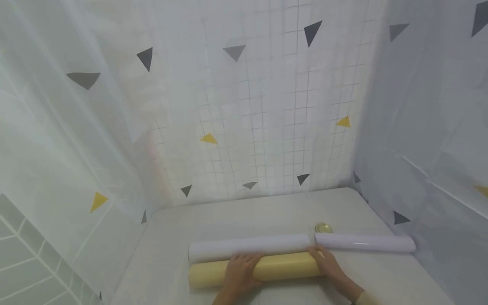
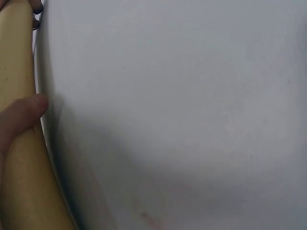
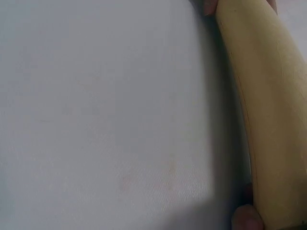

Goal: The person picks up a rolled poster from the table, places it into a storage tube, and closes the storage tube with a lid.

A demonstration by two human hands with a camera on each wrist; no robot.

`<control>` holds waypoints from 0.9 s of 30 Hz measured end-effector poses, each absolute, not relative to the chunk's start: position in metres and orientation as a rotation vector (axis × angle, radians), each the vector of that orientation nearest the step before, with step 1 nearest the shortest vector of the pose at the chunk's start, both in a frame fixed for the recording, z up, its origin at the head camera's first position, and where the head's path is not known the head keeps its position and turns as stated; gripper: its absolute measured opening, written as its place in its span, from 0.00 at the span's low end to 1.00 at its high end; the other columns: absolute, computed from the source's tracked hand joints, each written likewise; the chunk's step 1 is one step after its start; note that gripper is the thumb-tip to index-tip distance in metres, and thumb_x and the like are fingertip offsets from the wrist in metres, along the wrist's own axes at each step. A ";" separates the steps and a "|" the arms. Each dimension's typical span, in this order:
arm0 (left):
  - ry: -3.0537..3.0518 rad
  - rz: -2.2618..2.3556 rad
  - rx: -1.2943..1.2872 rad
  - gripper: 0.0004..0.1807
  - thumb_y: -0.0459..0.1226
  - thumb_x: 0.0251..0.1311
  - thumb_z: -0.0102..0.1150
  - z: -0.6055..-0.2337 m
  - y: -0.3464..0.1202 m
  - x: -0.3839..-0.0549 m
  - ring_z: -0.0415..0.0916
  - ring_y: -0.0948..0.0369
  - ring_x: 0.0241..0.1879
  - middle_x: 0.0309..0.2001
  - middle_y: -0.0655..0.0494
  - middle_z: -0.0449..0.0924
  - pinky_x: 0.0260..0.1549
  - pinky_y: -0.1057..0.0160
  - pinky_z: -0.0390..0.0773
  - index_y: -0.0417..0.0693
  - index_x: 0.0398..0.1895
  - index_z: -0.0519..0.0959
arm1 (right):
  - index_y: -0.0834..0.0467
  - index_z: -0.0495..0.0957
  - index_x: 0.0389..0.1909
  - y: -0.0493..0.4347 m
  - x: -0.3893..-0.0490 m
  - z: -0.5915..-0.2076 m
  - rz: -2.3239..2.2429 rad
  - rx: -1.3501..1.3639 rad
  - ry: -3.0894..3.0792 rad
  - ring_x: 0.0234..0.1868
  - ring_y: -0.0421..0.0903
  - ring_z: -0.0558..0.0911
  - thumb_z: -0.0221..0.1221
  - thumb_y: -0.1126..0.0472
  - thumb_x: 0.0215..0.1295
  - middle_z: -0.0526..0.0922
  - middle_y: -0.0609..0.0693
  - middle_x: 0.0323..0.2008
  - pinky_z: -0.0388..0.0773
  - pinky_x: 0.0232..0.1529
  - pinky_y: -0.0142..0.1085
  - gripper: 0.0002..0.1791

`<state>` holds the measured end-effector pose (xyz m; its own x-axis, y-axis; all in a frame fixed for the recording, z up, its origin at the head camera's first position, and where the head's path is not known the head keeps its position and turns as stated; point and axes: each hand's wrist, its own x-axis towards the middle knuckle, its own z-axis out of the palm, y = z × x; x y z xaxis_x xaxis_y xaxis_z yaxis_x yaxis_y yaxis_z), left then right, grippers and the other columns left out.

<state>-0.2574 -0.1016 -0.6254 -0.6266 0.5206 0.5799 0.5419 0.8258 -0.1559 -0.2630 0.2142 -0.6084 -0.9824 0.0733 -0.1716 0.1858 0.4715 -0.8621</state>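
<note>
A pale worktop carried two white rolls just behind a yellow roll. Left hand and right hand curled over the yellow roll. Only the head view showed a brass lid; the wrist views showed thumbs against yellow.

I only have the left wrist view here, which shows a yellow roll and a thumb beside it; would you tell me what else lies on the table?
Observer: Two white rolls lie end to end just beyond the yellow roll, on the white table.
Operator: Thank you. Where is the other hand?
Observer: The right hand holds the yellow roll's right end; the left hand rests on it left of the middle.
Operator: Is anything else near the rolls?
Observer: A small round gold object sits behind the gap between the white rolls.
</note>
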 end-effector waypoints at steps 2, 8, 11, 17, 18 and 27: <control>-2.392 -0.043 -0.771 0.47 0.65 0.23 0.82 -0.624 -0.100 -0.257 0.85 0.67 0.46 0.49 0.72 0.89 0.45 0.64 0.79 0.66 0.56 0.81 | 0.59 0.78 0.58 0.214 -0.264 -0.608 -1.538 0.236 2.607 0.56 0.51 0.79 0.48 0.42 0.77 0.82 0.60 0.58 0.72 0.54 0.40 0.26; -2.447 -0.064 -0.776 0.46 0.62 0.26 0.83 -0.617 -0.099 -0.256 0.85 0.66 0.47 0.50 0.71 0.88 0.47 0.62 0.80 0.65 0.58 0.80 | 0.60 0.78 0.55 0.213 -0.266 -0.605 -1.529 0.256 2.605 0.55 0.52 0.79 0.48 0.45 0.78 0.82 0.62 0.56 0.71 0.51 0.39 0.24; -2.455 -0.072 -0.785 0.47 0.63 0.26 0.83 -0.617 -0.099 -0.255 0.85 0.66 0.47 0.51 0.72 0.88 0.47 0.62 0.80 0.65 0.58 0.80 | 0.61 0.77 0.54 0.214 -0.264 -0.606 -1.518 0.257 2.597 0.54 0.53 0.78 0.48 0.45 0.78 0.81 0.63 0.56 0.71 0.51 0.39 0.24; -2.421 -0.059 -0.786 0.48 0.64 0.24 0.83 -0.619 -0.101 -0.255 0.85 0.66 0.46 0.49 0.72 0.88 0.46 0.62 0.80 0.66 0.58 0.80 | 0.62 0.74 0.57 0.214 -0.265 -0.603 -1.517 0.259 2.521 0.48 0.50 0.76 0.46 0.44 0.78 0.79 0.60 0.51 0.69 0.45 0.37 0.26; -2.417 -0.059 -0.787 0.48 0.64 0.24 0.82 -0.620 -0.101 -0.256 0.85 0.66 0.46 0.49 0.72 0.88 0.46 0.62 0.80 0.66 0.58 0.80 | 0.62 0.74 0.57 0.214 -0.265 -0.603 -1.519 0.261 2.510 0.47 0.49 0.75 0.45 0.43 0.78 0.79 0.59 0.50 0.69 0.44 0.36 0.27; -2.440 -0.095 -0.819 0.48 0.64 0.28 0.81 -0.624 -0.100 -0.257 0.85 0.67 0.50 0.53 0.71 0.88 0.50 0.61 0.80 0.64 0.61 0.79 | 0.64 0.72 0.61 0.220 -0.263 -0.605 -1.537 0.259 2.445 0.48 0.48 0.75 0.45 0.39 0.77 0.78 0.57 0.49 0.68 0.46 0.36 0.33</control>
<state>-0.2570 -0.1002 -0.6236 -0.6578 0.5356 0.5296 0.5750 0.8112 -0.1063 -0.2634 0.2196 -0.6055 -0.9551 0.0216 -0.2956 0.2758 0.4302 -0.8596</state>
